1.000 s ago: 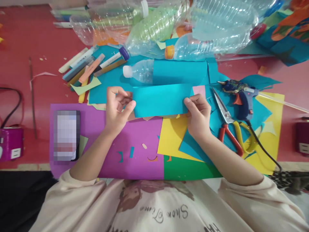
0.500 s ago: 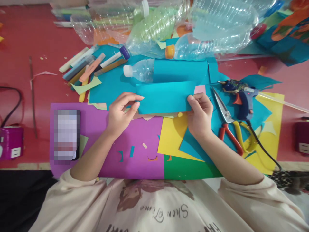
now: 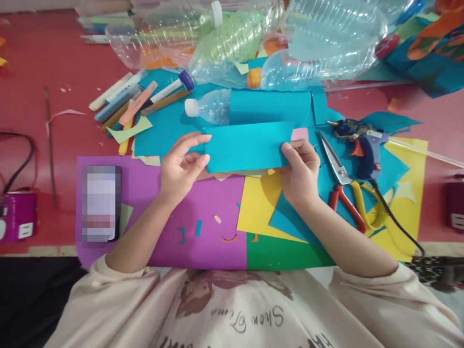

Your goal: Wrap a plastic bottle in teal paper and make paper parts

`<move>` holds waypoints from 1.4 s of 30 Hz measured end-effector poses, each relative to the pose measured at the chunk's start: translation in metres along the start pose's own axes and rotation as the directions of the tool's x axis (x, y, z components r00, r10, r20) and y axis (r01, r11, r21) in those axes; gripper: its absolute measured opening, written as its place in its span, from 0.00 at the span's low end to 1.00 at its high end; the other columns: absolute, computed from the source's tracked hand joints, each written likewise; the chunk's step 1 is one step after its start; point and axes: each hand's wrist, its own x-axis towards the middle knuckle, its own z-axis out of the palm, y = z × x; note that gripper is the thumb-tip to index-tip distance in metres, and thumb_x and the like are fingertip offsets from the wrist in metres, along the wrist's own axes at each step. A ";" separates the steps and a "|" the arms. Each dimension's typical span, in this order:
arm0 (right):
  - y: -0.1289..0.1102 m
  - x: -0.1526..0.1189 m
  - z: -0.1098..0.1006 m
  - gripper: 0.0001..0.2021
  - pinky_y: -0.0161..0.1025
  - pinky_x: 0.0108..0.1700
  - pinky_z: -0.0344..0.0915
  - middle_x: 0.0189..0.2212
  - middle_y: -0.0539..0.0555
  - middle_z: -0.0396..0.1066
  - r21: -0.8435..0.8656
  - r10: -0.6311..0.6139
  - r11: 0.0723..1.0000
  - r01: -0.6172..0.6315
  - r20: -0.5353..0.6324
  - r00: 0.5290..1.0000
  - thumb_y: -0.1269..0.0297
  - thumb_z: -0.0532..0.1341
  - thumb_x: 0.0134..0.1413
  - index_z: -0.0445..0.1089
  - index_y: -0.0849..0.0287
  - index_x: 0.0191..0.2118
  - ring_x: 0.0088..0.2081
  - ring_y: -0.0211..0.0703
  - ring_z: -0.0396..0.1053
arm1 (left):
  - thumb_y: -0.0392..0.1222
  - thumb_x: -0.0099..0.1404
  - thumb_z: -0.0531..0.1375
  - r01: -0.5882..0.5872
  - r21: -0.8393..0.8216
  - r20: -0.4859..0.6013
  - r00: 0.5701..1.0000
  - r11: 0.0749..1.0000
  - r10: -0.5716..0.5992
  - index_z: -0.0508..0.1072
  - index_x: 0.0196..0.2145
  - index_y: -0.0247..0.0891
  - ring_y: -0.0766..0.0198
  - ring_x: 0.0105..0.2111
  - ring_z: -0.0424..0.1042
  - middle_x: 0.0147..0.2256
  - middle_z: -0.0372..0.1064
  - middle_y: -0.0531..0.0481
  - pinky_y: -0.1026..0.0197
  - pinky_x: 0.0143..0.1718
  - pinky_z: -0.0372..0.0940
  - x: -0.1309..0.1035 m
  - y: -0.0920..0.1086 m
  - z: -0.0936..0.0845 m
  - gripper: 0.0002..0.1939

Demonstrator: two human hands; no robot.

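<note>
- Shirt, pale cream cloth with dark print (image 3: 232, 314), worn by the person, at the near edge.
- Large flat sheets on the table: one purple (image 3: 203, 208), one green (image 3: 282, 253) at its right, one yellow (image 3: 261, 203) lying partly over both; small blue, orange and pale scraps on the purple.
- Phone, dark-edged and rectangular, screen blurred out (image 3: 99, 203), on the purple sheet's left side.
- Scissors, metal blades with one red and one yellow handle (image 3: 340, 174), right of the right hand, blades parted.
- Left hand (image 3: 183, 166): thumb and index finger spread apart, tips at the left end of the rectangular turquoise-blue paper sheet (image 3: 248, 147); whether it pinches the paper cannot be told.
- Right hand (image 3: 302, 166): gripping the same sheet's right end, thumb in front, fingers folded behind. The sheet is stretched lengthwise between the hands.
- Glue gun, blue with an orange trigger and a clear stick (image 3: 369, 154), beyond the scissors.
- Small clear plastic bottle with white cap (image 3: 213, 106), on its side just beyond the sheet, blue paper around its body.
- Markers, assorted colours (image 3: 137, 104), heaped at far left.
- Larger clear and greenish plastic bottles (image 3: 232, 43), piled farthest back.
</note>
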 end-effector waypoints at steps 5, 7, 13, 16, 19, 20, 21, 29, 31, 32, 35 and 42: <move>-0.001 0.000 0.001 0.16 0.34 0.27 0.56 0.21 0.44 0.55 0.040 0.016 0.999 -0.015 -0.013 1.000 0.53 0.70 0.42 0.65 0.56 0.23 0.24 0.32 0.55 | 0.44 0.61 0.62 -0.004 0.028 -0.003 1.000 1.000 0.004 0.75 0.47 0.49 0.60 0.46 0.72 0.50 0.70 0.48 0.65 0.32 0.74 -0.001 0.001 -0.001 0.15; -0.002 0.000 0.001 0.15 0.34 0.27 0.57 0.21 0.44 0.56 0.046 0.024 0.999 -0.023 -0.016 1.000 0.54 0.70 0.42 0.65 0.56 0.24 0.24 0.32 0.55 | 0.45 0.61 0.62 -0.001 0.034 0.010 1.000 0.999 0.000 0.74 0.48 0.49 0.59 0.47 0.72 0.52 0.69 0.48 0.65 0.32 0.74 -0.001 0.002 -0.001 0.17; -0.002 0.000 0.002 0.17 0.33 0.28 0.58 0.21 0.44 0.57 0.066 0.038 0.997 -0.035 -0.032 0.999 0.52 0.72 0.38 0.65 0.56 0.23 0.25 0.32 0.56 | 0.44 0.62 0.62 -0.079 -0.035 0.024 0.996 0.996 0.080 0.72 0.51 0.51 0.58 0.52 0.70 0.55 0.69 0.48 0.69 0.30 0.73 0.001 -0.005 -0.002 0.18; -0.002 0.000 0.003 0.17 0.33 0.28 0.59 0.20 0.44 0.58 0.075 0.055 0.996 -0.052 -0.032 0.998 0.51 0.71 0.38 0.66 0.55 0.23 0.24 0.32 0.56 | 0.45 0.62 0.63 -0.128 -0.064 0.048 0.990 0.990 0.131 0.70 0.54 0.52 0.60 0.51 0.71 0.57 0.67 0.48 0.72 0.27 0.71 0.001 -0.011 -0.002 0.22; -0.002 -0.001 0.003 0.17 0.34 0.29 0.61 0.20 0.44 0.58 0.080 0.075 0.994 -0.073 -0.026 0.997 0.51 0.71 0.38 0.66 0.55 0.23 0.23 0.32 0.56 | 0.44 0.62 0.63 -0.128 -0.093 0.075 0.988 0.987 0.135 0.68 0.56 0.54 0.62 0.48 0.73 0.59 0.64 0.49 0.73 0.25 0.70 0.000 -0.014 -0.002 0.24; -0.003 -0.001 0.003 0.17 0.34 0.29 0.61 0.20 0.43 0.58 0.084 0.078 0.994 -0.075 -0.025 0.997 0.51 0.71 0.38 0.66 0.55 0.23 0.23 0.32 0.56 | 0.44 0.62 0.63 -0.124 -0.095 0.081 0.988 0.988 0.131 0.67 0.56 0.55 0.61 0.49 0.72 0.60 0.63 0.49 0.72 0.25 0.70 0.000 -0.013 -0.002 0.24; -0.003 -0.001 0.003 0.17 0.34 0.29 0.61 0.20 0.43 0.58 0.090 0.079 0.993 -0.076 -0.026 0.997 0.51 0.72 0.38 0.66 0.55 0.23 0.23 0.32 0.56 | 0.44 0.62 0.63 -0.120 -0.094 0.087 0.988 0.988 0.128 0.67 0.56 0.55 0.60 0.51 0.71 0.60 0.62 0.50 0.72 0.26 0.71 0.000 -0.013 -0.003 0.25; -0.003 0.002 0.001 0.17 0.32 0.24 0.59 0.20 0.44 0.56 0.121 0.096 0.988 -0.093 -0.020 0.995 0.53 0.71 0.40 0.64 0.56 0.23 0.22 0.31 0.56 | 0.48 0.61 0.63 -0.050 -0.137 0.086 0.994 0.989 0.062 0.66 0.57 0.53 0.59 0.45 0.75 0.60 0.63 0.48 0.70 0.27 0.73 0.000 -0.009 -0.003 0.27; -0.003 0.002 0.001 0.17 0.31 0.22 0.57 0.20 0.44 0.55 0.120 0.088 0.989 -0.085 -0.017 0.996 0.53 0.70 0.41 0.63 0.55 0.23 0.21 0.31 0.55 | 0.48 0.62 0.63 0.018 -0.189 0.108 0.994 0.982 0.003 0.69 0.55 0.50 0.66 0.33 0.77 0.57 0.66 0.48 0.68 0.26 0.74 -0.001 -0.010 -0.002 0.23; -0.003 0.002 0.001 0.17 0.31 0.21 0.57 0.21 0.44 0.55 0.115 0.078 0.990 -0.076 -0.016 0.997 0.53 0.70 0.42 0.63 0.55 0.23 0.21 0.30 0.55 | 0.48 0.62 0.62 0.034 -0.201 0.109 0.994 0.979 -0.012 0.72 0.52 0.49 0.69 0.29 0.76 0.55 0.69 0.48 0.67 0.27 0.74 -0.002 -0.010 -0.002 0.20; -0.003 0.002 0.002 0.16 0.30 0.22 0.59 0.21 0.44 0.55 0.115 0.064 0.991 -0.062 -0.011 0.998 0.54 0.70 0.43 0.63 0.56 0.23 0.21 0.30 0.55 | 0.45 0.61 0.64 -0.032 -0.176 0.041 0.998 0.984 0.040 0.77 0.45 0.45 0.71 0.29 0.75 0.47 0.73 0.49 0.67 0.33 0.74 -0.001 -0.010 -0.001 0.13; -0.005 0.000 0.003 0.16 0.30 0.21 0.59 0.20 0.43 0.56 0.119 0.061 0.991 -0.060 -0.004 0.998 0.54 0.70 0.43 0.64 0.56 0.23 0.21 0.30 0.56 | 0.41 0.60 0.65 -0.129 -0.119 0.015 0.991 0.984 0.132 0.77 0.45 0.47 0.72 0.30 0.72 0.45 0.73 0.50 0.66 0.35 0.72 0.001 -0.009 0.000 0.14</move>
